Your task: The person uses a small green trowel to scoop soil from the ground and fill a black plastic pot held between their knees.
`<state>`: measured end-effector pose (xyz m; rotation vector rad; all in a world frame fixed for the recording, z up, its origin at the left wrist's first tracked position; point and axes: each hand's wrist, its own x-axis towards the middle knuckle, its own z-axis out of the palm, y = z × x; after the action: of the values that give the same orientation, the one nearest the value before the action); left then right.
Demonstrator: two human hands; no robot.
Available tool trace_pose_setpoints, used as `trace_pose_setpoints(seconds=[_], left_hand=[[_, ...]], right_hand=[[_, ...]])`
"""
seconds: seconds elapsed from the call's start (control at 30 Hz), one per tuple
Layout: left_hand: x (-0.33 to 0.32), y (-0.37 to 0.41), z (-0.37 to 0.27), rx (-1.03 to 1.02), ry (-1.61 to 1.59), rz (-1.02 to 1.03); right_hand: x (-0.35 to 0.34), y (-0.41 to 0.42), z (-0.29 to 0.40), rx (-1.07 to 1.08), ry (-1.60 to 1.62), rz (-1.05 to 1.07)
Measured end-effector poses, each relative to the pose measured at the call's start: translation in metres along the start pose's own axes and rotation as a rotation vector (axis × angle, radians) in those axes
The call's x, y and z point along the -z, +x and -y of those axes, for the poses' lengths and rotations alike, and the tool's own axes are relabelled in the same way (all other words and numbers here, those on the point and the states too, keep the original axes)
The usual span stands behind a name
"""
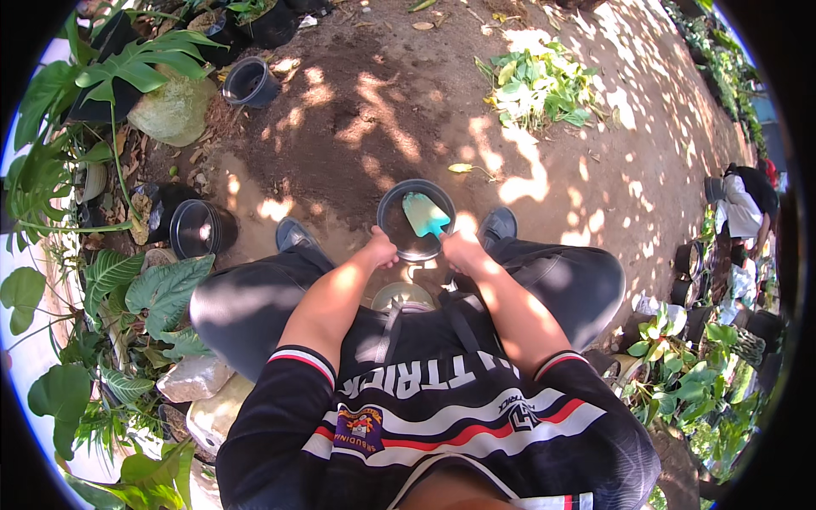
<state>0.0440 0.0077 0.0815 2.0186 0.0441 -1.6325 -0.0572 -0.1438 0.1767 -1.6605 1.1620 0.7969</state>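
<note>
A round black plastic plant pot [386,203] stands between my feet, its mouth facing up. My left hand [383,247] grips the pot's rim at its near left side. In my right hand [460,250] is the handle of a turquoise garden trowel [424,215], whose blade lies over the mouth of the pot. The fingers of that hand are close to the pot's right rim; whether they touch it I cannot tell. The pot's bottom is partly hidden by the blade.
Black pots [196,228] stand at the left, near broad-leaved plants [167,294] and stones [194,377]. Another black pot [250,83] is farther up. Ahead, dark soil [319,146] covers the ground, with a heap of leafy cuttings [542,86] beyond. A person [749,201] bends at the far right.
</note>
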Motion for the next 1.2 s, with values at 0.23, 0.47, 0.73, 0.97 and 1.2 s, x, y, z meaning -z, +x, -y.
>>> trace_pose_setpoints(seconds=[0.23, 0.47, 0.73, 0.97, 1.2], left_hand=[[0.004, 0.021, 0.009, 0.010, 0.109, 0.009], [-0.002, 0.017, 0.004, -0.016, 0.135, -0.048], [-0.002, 0.016, 0.001, -0.007, 0.288, -0.175], [-0.002, 0.003, -0.012, 0.005, 0.296, -0.081], [-0.007, 0.002, -0.004, 0.001, 0.232, -0.178]], right_hand=[[-0.002, 0.000, 0.006, 0.052, -0.146, -0.008], [0.000, 0.000, 0.004, 0.103, -0.223, -0.004], [-0.011, -0.001, 0.004, 0.097, -0.131, 0.012], [-0.017, 0.013, -0.014, 0.179, -0.229, -0.002], [-0.009, 0.005, 0.000, 0.159, -0.261, 0.042]])
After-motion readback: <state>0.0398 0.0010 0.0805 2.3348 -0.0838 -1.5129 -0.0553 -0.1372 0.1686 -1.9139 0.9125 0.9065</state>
